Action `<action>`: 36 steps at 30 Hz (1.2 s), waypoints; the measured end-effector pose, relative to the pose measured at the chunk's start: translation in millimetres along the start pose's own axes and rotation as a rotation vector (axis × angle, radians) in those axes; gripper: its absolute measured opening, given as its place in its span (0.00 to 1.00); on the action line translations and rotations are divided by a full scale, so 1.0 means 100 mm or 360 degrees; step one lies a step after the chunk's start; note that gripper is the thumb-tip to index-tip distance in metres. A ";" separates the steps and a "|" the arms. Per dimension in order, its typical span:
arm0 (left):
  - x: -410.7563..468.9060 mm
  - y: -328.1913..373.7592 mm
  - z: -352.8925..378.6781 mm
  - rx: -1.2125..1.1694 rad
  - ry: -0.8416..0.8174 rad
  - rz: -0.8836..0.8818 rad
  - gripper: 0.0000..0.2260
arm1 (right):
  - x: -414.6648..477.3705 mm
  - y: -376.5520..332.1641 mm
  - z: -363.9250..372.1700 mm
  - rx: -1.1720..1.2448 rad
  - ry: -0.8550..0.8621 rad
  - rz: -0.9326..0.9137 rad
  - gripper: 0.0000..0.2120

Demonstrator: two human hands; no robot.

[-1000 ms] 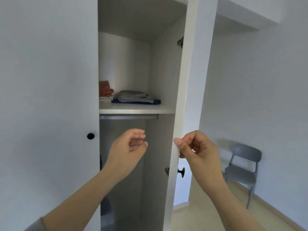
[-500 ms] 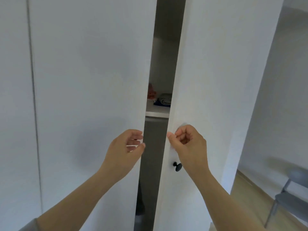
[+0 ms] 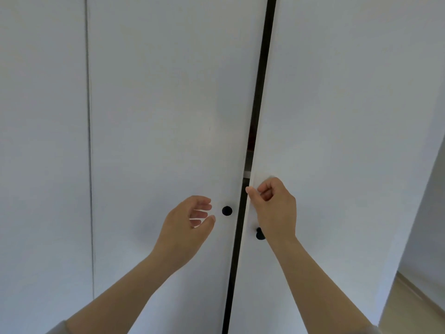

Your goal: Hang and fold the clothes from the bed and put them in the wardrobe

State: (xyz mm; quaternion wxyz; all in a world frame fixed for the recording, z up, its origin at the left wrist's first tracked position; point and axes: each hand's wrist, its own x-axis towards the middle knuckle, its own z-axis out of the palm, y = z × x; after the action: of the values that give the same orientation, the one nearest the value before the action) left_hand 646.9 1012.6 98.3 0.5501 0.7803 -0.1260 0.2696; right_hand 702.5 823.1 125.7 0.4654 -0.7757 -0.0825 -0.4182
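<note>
Two doors of wardrobe [image 3: 168, 92] nearly meet, narrow dark gap between. Right hand [image 3: 274, 208] pinches right door [image 3: 349, 116] edge, thumb at gap: closing further may nip thumb. Left hand [image 3: 185, 225] loosely curled, empty, just beside left knob [image 3: 226, 210]. Clothes hidden behind doors.

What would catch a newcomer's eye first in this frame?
The dark gap between the white wardrobe's left door and right door, running top to bottom just right of centre, stands out first; they are almost shut. At mid-height the right hand, fingers curled, has its thumb at the right door's edge, while the left hand hovers open beside the left door's black knob.
</note>
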 end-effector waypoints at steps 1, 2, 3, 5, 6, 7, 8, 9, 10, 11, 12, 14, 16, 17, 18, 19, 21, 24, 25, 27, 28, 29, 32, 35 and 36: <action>0.02 -0.02 0.00 0.0004 0.0007 -0.0005 0.11 | 0.02 0.02 0.03 -0.0014 0.0007 0.0006 0.13; 0.03 -0.03 0.00 0.0011 0.0011 -0.0008 0.11 | 0.04 0.03 0.06 -0.0022 0.0012 0.0011 0.13; 0.05 -0.05 0.00 0.0015 0.0013 -0.0011 0.11 | 0.06 0.05 0.09 -0.0027 0.0014 0.0015 0.13; 0.08 -0.07 0.01 0.0019 0.0017 -0.0018 0.11 | 0.09 0.08 0.13 -0.0041 0.0004 0.0024 0.12; 0.09 -0.08 0.02 0.0027 0.0020 -0.0021 0.11 | 0.11 0.09 0.15 -0.0046 -0.0014 0.0027 0.11; 0.10 -0.08 0.03 0.0037 0.0022 -0.0025 0.11 | 0.13 0.10 0.17 -0.0047 -0.0045 0.0030 0.10; 0.10 -0.09 0.04 0.0044 0.0022 -0.0030 0.11 | 0.15 0.11 0.19 -0.0046 -0.0088 0.0034 0.09; 0.11 -0.10 0.05 0.0048 0.0021 -0.0035 0.11 | 0.17 0.11 0.21 -0.0045 -0.0138 0.0040 0.09; 0.11 -0.10 0.06 0.0054 0.0020 -0.0035 0.11 | 0.19 0.11 0.22 -0.0043 -0.0188 0.0046 0.08; 0.12 -0.11 0.07 0.0064 0.0019 -0.0031 0.11 | 0.21 0.12 0.23 -0.0033 -0.0230 0.0055 0.09; 0.12 -0.11 0.07 0.0074 0.0019 -0.0026 0.11 | 0.22 0.13 0.24 -0.0010 -0.0264 0.0069 0.09; 0.14 -0.11 0.07 0.0094 0.0020 -0.0023 0.11 | 0.25 0.14 0.26 0.0062 -0.0317 0.0119 0.10; 0.15 -0.11 0.07 0.0108 0.0021 -0.0025 0.11 | 0.28 0.14 0.27 0.0130 -0.0366 0.0188 0.11; 0.15 -0.11 0.06 0.0111 0.0021 -0.0026 0.11 | 0.28 0.14 0.27 0.0150 -0.0391 0.0215 0.11; 0.15 -0.11 0.06 0.0119 0.0018 -0.0028 0.11 | 0.28 0.14 0.28 0.0155 -0.0421 0.0234 0.12; 0.15 -0.11 0.06 0.0125 0.0018 -0.0026 0.11 | 0.28 0.14 0.29 0.0150 -0.0445 0.0241 0.14; 0.14 -0.11 0.04 0.0132 0.0018 -0.0022 0.11 | 0.24 0.14 0.31 0.0114 -0.0480 0.0236 0.18; 0.14 -0.10 0.02 0.0150 0.0021 -0.0011 0.11 | 0.19 0.13 0.31 0.0121 -0.0479 0.0230 0.23; 0.14 -0.09 0.02 0.0149 0.0023 -0.0011 0.11 | 0.18 0.13 0.30 0.0147 -0.0489 0.0248 0.24; 0.13 -0.07 0.01 0.0138 0.0026 -0.0007 0.11 | 0.17 0.13 0.27 0.0197 -0.0543 0.0318 0.26; 0.12 -0.07 0.00 0.0133 0.0024 -0.0009 0.11 | 0.15 0.14 0.25 0.0217 -0.0578 0.0363 0.27; 0.10 -0.06 -0.01 0.0132 0.0024 -0.0009 0.11 | 0.13 0.15 0.23 0.0222 -0.0603 0.0386 0.28; 0.06 -0.03 -0.02 0.0123 0.0025 0.0007 0.11 | 0.02 0.19 0.14 0.0221 -0.0679 0.0401 0.33; 0.03 0.02 -0.04 0.0114 0.0028 0.0027 0.11 | -0.10 0.22 -0.01 0.0265 -0.0808 0.0410 0.33; 0.02 0.02 -0.05 0.0106 0.0026 0.0029 0.11 | -0.14 0.21 -0.08 0.0252 -0.0800 0.0407 0.31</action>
State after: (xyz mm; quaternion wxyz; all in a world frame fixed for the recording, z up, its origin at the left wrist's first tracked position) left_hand 646.2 1016.2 102.0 0.5224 0.7947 -0.1197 0.2849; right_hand 699.9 808.8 103.9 0.5385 -0.8203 -0.1290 -0.1431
